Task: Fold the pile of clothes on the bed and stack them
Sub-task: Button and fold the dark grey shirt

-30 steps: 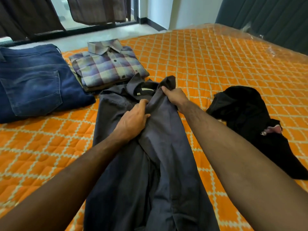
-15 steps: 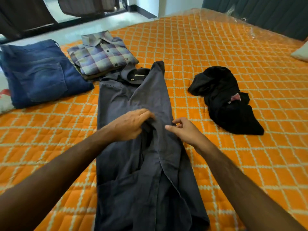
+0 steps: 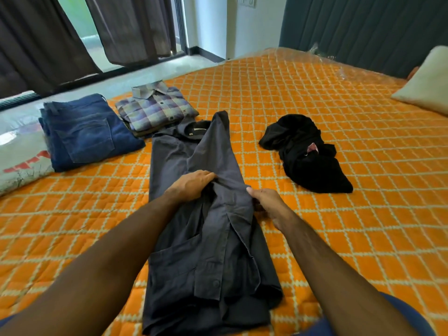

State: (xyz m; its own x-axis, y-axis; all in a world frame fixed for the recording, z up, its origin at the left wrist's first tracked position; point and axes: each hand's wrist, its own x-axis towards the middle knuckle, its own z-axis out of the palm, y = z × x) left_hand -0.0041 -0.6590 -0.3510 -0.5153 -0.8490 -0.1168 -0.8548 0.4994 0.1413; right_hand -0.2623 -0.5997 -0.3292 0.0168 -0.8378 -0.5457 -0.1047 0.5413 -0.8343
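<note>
A dark grey shirt (image 3: pixel 206 238) lies lengthwise on the orange quilted bed (image 3: pixel 339 166), collar at the far end, its sides folded inward. My left hand (image 3: pixel 191 185) rests on its middle with the fingertips pressing a fold. My right hand (image 3: pixel 265 201) pinches the shirt's right edge at mid-length. Folded blue jeans (image 3: pixel 84 132) and a folded plaid shirt (image 3: pixel 155 109) lie at the far left. A crumpled black garment (image 3: pixel 305 154) lies to the right.
A white pillow (image 3: pixel 426 81) sits at the right edge of the bed. A plastic-wrapped item (image 3: pixel 17 151) lies at the left edge. Dark curtains (image 3: pixel 131 25) hang before a window behind the bed, and a padded headboard (image 3: pixel 363 27) rises at the back right.
Both hands have slid from the shirt's collar end down to its middle. My right hand now pinches the right edge; the view has pulled back.
</note>
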